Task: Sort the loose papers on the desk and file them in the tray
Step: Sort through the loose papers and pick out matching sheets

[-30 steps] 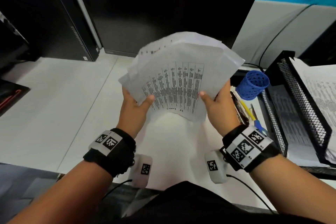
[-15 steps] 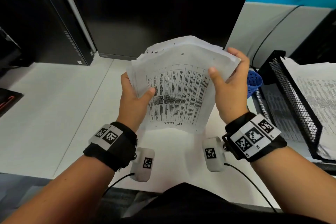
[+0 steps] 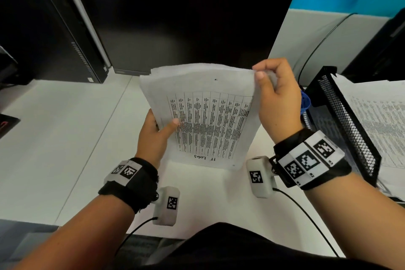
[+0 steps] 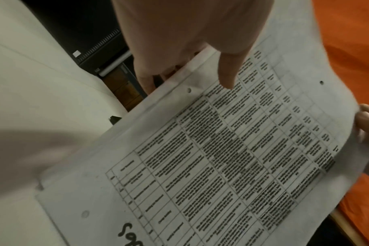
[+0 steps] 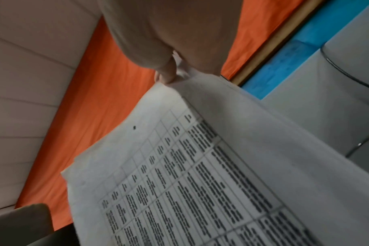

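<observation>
Currently: stack of papers (image 3: 203,120) held upright above white worktop (image 3: 65,138), printed table facing person. Left hand (image 3: 153,136) grips stack's left edge, thumb across front sheet. Right hand (image 3: 276,98) pinches top right corner. Black mesh tray (image 3: 341,116) at right, holding printed sheets. Dark monitor (image 3: 186,19) behind.

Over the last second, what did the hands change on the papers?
The right hand climbed from the lower right edge of the paper stack to its top right corner and now pinches it. The fanned sheets closed up. The left hand stayed gripping the left edge.
</observation>
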{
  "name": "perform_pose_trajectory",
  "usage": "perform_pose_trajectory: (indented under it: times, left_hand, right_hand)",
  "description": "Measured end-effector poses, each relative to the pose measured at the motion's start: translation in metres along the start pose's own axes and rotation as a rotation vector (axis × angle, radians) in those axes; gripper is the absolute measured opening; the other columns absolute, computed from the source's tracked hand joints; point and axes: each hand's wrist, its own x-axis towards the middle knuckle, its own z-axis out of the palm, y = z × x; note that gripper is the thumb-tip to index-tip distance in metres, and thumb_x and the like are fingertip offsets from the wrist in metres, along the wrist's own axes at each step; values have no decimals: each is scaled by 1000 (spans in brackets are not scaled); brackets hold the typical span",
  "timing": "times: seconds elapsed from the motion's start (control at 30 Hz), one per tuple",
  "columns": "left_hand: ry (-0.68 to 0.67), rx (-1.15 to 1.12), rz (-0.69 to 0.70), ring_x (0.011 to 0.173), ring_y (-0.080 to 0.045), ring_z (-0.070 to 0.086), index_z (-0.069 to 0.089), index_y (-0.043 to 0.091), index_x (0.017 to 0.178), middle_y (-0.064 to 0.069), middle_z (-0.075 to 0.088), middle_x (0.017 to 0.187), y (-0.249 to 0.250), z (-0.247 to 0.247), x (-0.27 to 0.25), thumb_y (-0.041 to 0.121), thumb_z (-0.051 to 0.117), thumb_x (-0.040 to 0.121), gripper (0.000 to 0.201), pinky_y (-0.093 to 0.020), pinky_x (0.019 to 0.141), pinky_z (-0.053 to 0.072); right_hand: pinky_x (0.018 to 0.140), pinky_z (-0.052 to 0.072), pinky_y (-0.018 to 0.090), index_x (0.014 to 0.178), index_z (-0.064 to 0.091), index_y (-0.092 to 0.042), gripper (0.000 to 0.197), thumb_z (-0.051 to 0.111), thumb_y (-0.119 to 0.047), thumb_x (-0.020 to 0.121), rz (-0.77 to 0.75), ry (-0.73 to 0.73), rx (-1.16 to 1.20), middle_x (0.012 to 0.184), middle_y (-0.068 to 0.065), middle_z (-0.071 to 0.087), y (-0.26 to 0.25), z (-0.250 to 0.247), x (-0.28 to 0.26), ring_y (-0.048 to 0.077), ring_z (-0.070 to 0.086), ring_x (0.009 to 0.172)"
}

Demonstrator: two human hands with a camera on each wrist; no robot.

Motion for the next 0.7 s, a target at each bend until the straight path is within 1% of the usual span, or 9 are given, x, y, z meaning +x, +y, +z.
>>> perform_pose_trajectory:
  times: [0.1,0.17,0.2,0.33,0.4,0.47,0.57,0.63,0.7]
  left_hand:
    - [97,-33,16,108,-6,61,54,21,124,11,66,113,0,1,2,14,54,94,30,-35,100,46]
    - [132,-78,32,108,-3,61,51,21,127,13,64,116,2,2,2,12,51,96,32,-28,97,46]
    - [139,-98,39,108,-2,60,50,21,129,13,64,117,3,2,2,11,50,96,34,-25,96,46]
    - [66,-128,77,110,1,59,44,21,135,13,62,121,10,9,-3,14,46,98,37,-17,91,48]
    - [28,-111,76,110,6,57,43,35,130,20,60,120,15,14,-4,23,44,100,32,-18,93,46]
    - [29,-74,91,104,9,58,44,45,114,24,61,111,21,18,-4,27,40,101,22,-22,91,47]
    - [88,-41,174,103,7,58,46,41,106,25,62,106,29,23,-7,26,36,103,19,-23,92,48]
    - [111,-39,194,101,8,58,45,37,108,23,62,105,24,23,-10,27,34,103,15,-19,88,48]
    - [79,-17,165,104,3,59,41,31,117,20,60,110,11,22,-13,35,36,101,17,-23,88,49]
  right_hand:
    - [85,45,13,112,44,-20,30,59,-8,89,26,27,159,95,-9,55,4,-1,-5,-4,55,89]
    - [92,50,29,121,40,-25,47,65,-8,86,143,-25,271,104,1,62,13,-2,-12,11,62,99]
    - [95,51,34,123,40,-26,50,66,-9,85,205,-59,279,109,3,64,19,-1,-17,15,63,103]
    - [102,46,42,128,46,-18,39,58,-10,91,359,-132,222,123,0,62,41,10,-30,12,59,114]
    - [103,45,37,127,48,-19,34,50,-9,95,371,-102,200,121,-5,61,43,15,-29,10,57,114]
    - [99,44,26,122,47,-22,30,45,-6,97,327,-45,192,113,-13,59,39,17,-27,4,56,110]
    - [87,43,11,114,43,-29,29,42,-5,98,241,-2,196,107,-17,56,29,17,-29,-6,54,101]
    - [79,43,5,115,41,-23,25,44,-5,97,236,-13,204,104,-18,54,30,18,-36,-15,54,93]
    - [76,46,4,121,39,-14,29,49,-6,95,278,-60,188,103,-20,53,37,19,-45,-20,54,88]
